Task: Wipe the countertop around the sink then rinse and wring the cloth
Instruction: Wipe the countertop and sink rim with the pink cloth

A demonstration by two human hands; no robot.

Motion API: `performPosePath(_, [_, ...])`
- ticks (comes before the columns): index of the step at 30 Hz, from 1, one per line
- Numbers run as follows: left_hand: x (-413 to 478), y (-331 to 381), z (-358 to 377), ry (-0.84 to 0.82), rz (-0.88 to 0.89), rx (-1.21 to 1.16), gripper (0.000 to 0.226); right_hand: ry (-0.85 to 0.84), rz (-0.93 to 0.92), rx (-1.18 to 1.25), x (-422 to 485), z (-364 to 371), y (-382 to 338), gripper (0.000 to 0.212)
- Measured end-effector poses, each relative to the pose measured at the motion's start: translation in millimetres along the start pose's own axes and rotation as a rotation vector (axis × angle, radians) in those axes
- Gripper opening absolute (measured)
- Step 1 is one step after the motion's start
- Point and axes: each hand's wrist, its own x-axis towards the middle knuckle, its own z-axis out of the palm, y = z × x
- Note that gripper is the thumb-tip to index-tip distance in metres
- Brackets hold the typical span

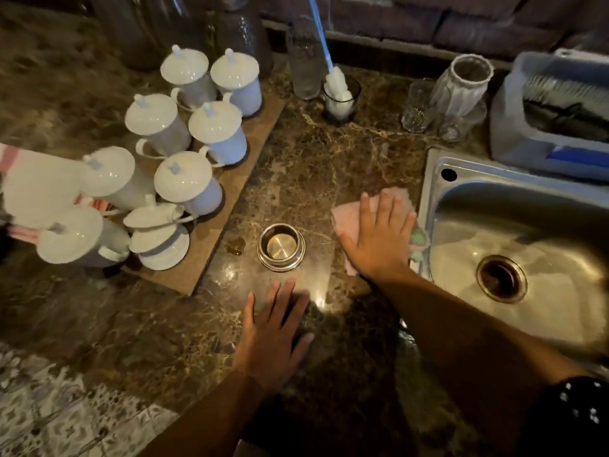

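Carefully now: my right hand (379, 237) presses flat on the cloth (346, 216); my left hand (273, 338) lies open. A wide sweep could knock the steel cup (281, 247).

Dim light; patterned floor tiles (49, 407); dark brick wall (461, 24).

Item count: eight white lidded cups (219, 136) on one board (211, 232); one cloth (349, 219); one sink (527, 232); one steel cup (281, 247); two hands.
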Motion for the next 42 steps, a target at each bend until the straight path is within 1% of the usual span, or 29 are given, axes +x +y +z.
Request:
performPosePath(3, [-0.3,3.6,-7.2,-0.012,-0.04,-0.04,0.065,0.023,-0.014,0.004,-64.0,6.6,-14.1,0.086])
performPosePath(7, [-2.7,6.8,-10.7,-0.035,-0.044,-0.042,0.064,-0.059,-0.083,-0.014,-152.6,13.4,-26.8,0.086])
performPosePath(9, [-1.2,4.8,-10.3,-0.059,-0.043,-0.041,0.064,-0.071,-0.07,-0.013,-190.2,17.8,-35.1,0.086])
performPosePath(12, [-2.5,3.9,-11.5,-0.057,-0.025,-0.038,0.067,-0.048,-0.026,-0.031,-218.2,19.3,-42.7,0.083])
performPosePath(15, [-1.6,3.6,-13.6,-0.042,-0.017,-0.055,0.067,-0.063,-0.042,-0.036,-219.3,14.8,-40.1,0.082])
performPosePath(17, [-1.2,3.4,-13.3,-0.054,-0.025,-0.07,0.068,-0.087,-0.035,-0.029,-212.2,13.3,-42.4,0.082])
performPosePath(19, [0.0,3.7,-11.0,-0.057,-0.033,-0.068,0.066,-0.094,0.008,0.011,-191.2,12.4,-47.2,0.084])
performPosePath(22, [2.5,3.9,-9.0,-0.015,-0.034,-0.071,0.063,-0.094,0.128,0.072,-130.3,8.0,-47.5,0.089])
performPosePath(24, [3.7,2.3,-5.4,-0.008,-0.029,-0.073,0.063,-0.048,0.17,0.083,-85.5,4.2,-37.8,0.09])
performPosePath(26, [2.9,0.4,-1.0,0.013,-0.011,-0.059,0.063,-0.015,0.151,0.068,-42.8,1.6,-22.8,0.09])
performPosePath(30, [2.1,2.1,0.2,0.026,-0.009,0.012,0.067,-0.034,0.088,0.066,53.3,-6.6,9.5,0.093])
performPosePath(32, [2.9,0.1,0.2,0.039,0.005,0.024,0.067,-0.048,0.033,0.066,99.1,-12.6,24.6,0.094])
performPosePath(34, [2.8,-1.9,1.8,0.053,0.016,0.003,0.066,-0.084,-0.083,0.027,134.5,-19.3,37.7,0.094])
performPosePath(37, [0.8,-1.8,4.0,0.057,0.011,-0.004,0.068,-0.106,-0.337,-0.045,165.6,-27.6,50.0,0.09])
performPosePath(42, [-1.1,-1.5,4.1,0.072,0.007,-0.04,0.07,-0.138,-0.712,-0.123,183.0,-38.8,52.2,0.085])
